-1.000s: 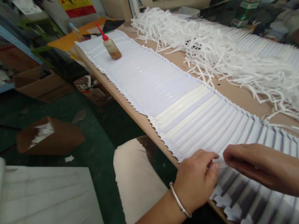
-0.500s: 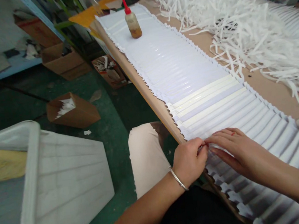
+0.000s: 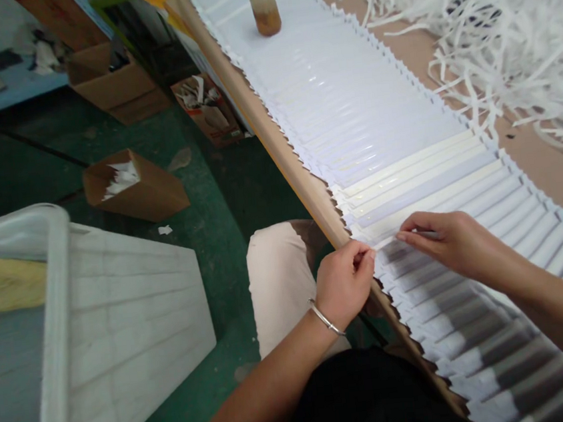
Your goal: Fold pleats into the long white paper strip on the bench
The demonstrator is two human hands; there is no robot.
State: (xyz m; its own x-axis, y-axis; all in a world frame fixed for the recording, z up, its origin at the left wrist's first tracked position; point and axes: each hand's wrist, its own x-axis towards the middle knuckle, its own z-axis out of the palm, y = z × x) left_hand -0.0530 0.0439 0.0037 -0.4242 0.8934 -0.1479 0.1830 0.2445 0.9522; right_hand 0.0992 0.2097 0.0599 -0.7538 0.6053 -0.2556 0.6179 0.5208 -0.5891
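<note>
Overlapping white strips [image 3: 425,189] lie in a long row on the brown table [image 3: 531,144], a few of them cream-coloured. My left hand [image 3: 346,278], with a silver bangle at the wrist, pinches the near end of a thin white strip [image 3: 386,242] at the table's edge. A short way to the right, my right hand [image 3: 439,245] pinches the same strip between thumb and fingers, above the row. The strip's part beyond my right fingers is hidden.
A bottle [image 3: 263,5] with brown liquid stands on the row's far part. Loose white strips [image 3: 509,32] are heaped at the back right. On the green floor are a large white bin [image 3: 135,307], a pale-covered seat [image 3: 279,285] and a cardboard box [image 3: 153,191] of scraps.
My hands have moved apart, my right hand going right, so a short length of the white strip now shows between them. The view has shifted, and the bottle's red nozzle is mostly out of frame.
</note>
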